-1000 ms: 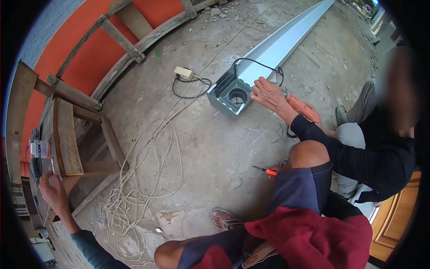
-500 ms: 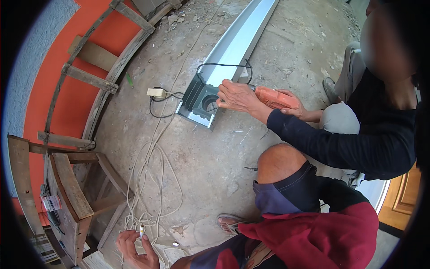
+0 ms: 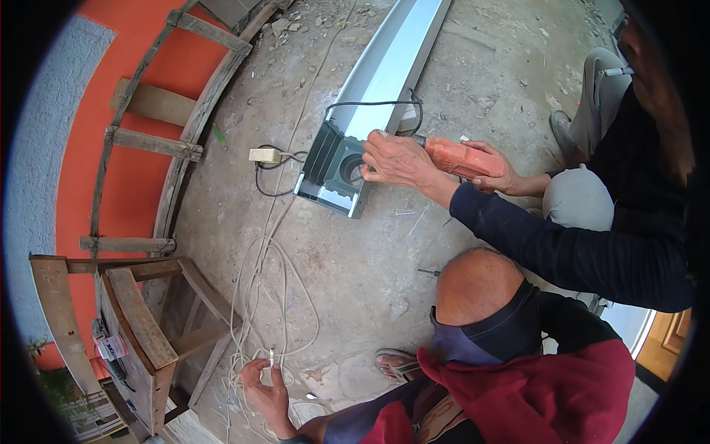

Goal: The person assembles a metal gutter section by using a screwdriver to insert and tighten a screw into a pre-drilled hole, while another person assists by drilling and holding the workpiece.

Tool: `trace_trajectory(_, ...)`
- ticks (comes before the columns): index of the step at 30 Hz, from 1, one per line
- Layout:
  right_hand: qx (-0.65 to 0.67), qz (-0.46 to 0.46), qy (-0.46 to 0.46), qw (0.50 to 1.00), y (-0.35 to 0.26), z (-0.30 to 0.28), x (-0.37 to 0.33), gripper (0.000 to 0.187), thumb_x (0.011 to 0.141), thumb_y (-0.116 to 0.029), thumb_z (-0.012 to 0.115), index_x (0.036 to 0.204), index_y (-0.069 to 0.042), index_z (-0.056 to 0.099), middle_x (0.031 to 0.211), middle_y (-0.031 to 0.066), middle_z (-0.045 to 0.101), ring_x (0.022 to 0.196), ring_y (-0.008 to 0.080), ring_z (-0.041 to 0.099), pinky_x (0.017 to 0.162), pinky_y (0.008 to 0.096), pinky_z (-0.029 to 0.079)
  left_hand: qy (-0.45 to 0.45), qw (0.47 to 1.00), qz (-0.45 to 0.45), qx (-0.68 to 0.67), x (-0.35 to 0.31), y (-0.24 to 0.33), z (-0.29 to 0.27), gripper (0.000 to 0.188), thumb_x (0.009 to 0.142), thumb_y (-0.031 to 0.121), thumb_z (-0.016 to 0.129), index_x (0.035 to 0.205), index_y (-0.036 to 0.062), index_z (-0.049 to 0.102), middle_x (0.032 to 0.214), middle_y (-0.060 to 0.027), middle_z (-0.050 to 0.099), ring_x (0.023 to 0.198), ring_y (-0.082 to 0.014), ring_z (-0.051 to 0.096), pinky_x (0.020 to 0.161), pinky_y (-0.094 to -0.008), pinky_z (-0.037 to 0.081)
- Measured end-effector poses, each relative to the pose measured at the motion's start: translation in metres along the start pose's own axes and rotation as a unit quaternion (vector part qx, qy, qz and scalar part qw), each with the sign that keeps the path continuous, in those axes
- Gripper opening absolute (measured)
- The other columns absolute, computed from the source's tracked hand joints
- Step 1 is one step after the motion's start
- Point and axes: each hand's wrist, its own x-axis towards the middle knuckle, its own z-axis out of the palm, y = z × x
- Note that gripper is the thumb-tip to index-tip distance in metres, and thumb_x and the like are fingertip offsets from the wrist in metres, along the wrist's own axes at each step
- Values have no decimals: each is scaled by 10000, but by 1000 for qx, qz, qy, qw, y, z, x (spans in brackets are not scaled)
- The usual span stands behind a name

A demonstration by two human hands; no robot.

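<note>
My left hand (image 3: 268, 392) is low in the picture, closed in a light pinch on a lit-looking cigarette (image 3: 272, 360), above loose pale cord. My right hand is out of sight; my bare knee (image 3: 481, 288) and maroon garment (image 3: 540, 385) fill the lower right. A co-worker's two hands, one (image 3: 403, 159) at the front and the other (image 3: 503, 172) on the handle, hold an orange power drill (image 3: 460, 157). Its front end is at a dark grey end piece with a round hole (image 3: 330, 159), fitted on a long white gutter channel (image 3: 381, 70).
Pale extension cord (image 3: 279, 251) coils on the concrete, leading to a cream socket block (image 3: 264, 155). A wooden ladder (image 3: 155, 143) leans by the orange wall. At lower left stands a wooden stool-like frame (image 3: 148, 314) with a tool on it. Screws and a thin metal bit (image 3: 427, 271) lie about.
The view has shifted slightly, so most things appear moved to the right. My left hand still pinches the cigarette, a little higher in the picture. The co-worker's hands stay at the drill.
</note>
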Motion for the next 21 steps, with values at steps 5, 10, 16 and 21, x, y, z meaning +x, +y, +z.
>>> trace_trajectory(5,-500,-113,-29,858,5,28,-17,147,945,-255,559,884,-121,562,888,15,535,961,173,509,908,295,408,-17,1000,-10,-4,2,1,8,150,757,-9,700,896,-2,642,966,-154,653,980,-336,584,918,-435,441)
trace_trajectory(10,-165,-21,-78,983,-2,-6,-4,144,1012,-259,511,955,-127,520,977,8,547,1013,169,508,990,343,327,-13,1000,-7,-7,-1,0,5,152,751,-11,698,892,-4,641,960,-154,653,978,-337,583,911,-438,443)
trace_trajectory(16,-697,-83,-68,709,-4,2,-14,133,991,-254,560,996,-123,541,989,25,545,1049,175,499,1018,387,324,-10,1000,10,-15,0,13,-1,146,752,-9,693,889,-3,639,942,-158,646,972,-343,577,897,-447,438)
trace_trajectory(21,-558,-112,-133,811,-77,-16,-53,252,1020,-267,521,1215,-106,514,1198,48,545,1232,162,462,1108,400,289,-19,1000,6,-7,2,9,9,136,759,1,696,880,4,635,942,-157,638,974,-347,573,904,-455,429)
